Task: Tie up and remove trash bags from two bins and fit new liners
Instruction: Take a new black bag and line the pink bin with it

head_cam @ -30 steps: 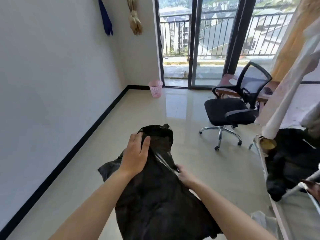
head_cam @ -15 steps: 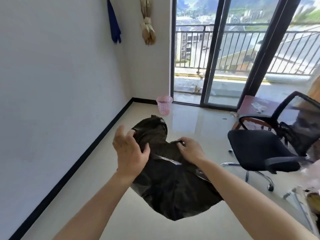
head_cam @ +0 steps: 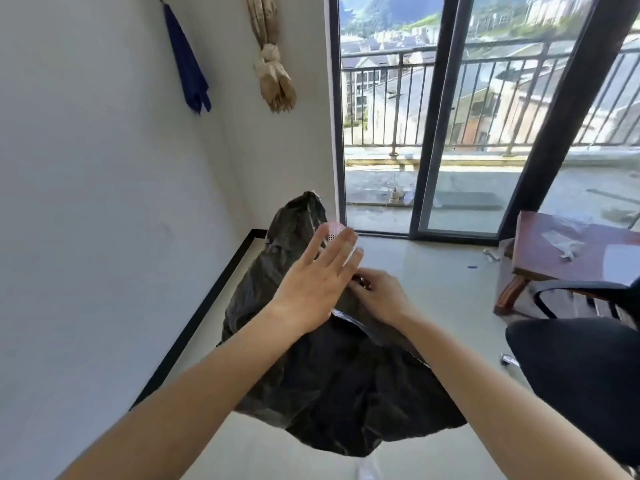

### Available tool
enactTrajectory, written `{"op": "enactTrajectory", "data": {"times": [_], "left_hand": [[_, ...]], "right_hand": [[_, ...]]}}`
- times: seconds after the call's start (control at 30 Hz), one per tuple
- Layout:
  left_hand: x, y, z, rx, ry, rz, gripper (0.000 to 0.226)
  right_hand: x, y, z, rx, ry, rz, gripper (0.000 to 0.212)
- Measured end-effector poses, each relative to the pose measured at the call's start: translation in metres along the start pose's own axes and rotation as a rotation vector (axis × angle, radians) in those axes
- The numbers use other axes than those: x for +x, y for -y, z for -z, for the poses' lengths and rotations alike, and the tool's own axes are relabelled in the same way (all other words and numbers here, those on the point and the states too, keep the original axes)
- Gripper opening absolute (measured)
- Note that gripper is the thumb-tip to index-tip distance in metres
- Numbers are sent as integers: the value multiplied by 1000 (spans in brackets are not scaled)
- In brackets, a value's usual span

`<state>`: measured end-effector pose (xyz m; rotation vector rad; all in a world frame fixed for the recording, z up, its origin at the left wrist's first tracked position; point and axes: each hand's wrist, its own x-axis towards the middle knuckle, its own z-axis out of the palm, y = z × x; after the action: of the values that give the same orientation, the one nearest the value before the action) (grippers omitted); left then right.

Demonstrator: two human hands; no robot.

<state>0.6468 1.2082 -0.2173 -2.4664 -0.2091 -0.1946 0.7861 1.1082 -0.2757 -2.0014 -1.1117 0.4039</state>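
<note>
Plastic, black and limp, fills the middle of the view: a black bag (head_cam: 346, 386) hangs in the air above the floor (head_cam: 433, 299), well short of the pink bin (head_cam: 333, 228) that just peeps out past the left fingertips, near the balcony door. The right hand (head_cam: 381, 297) has its fingers curled on a fold at the bag's upper edge and pinches it, which seems to be what carries the bag. The left hand (head_cam: 311, 289) is flat, fingers straight and spread apart, gripping nothing; whether it touches the plastic I cannot tell. My reading is that one hand anchors the rim so the other is free to part the layers and open the mouth. The bag looks empty, so probably a fresh liner meant for that bin.
</note>
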Motion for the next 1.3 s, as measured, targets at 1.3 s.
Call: {"op": "enactTrajectory", "data": {"times": [1.3], "left_hand": [[649, 490, -585, -1168, -560, 823, 35]], "right_hand": [[931, -123, -51, -374, -110, -172, 15]]}}
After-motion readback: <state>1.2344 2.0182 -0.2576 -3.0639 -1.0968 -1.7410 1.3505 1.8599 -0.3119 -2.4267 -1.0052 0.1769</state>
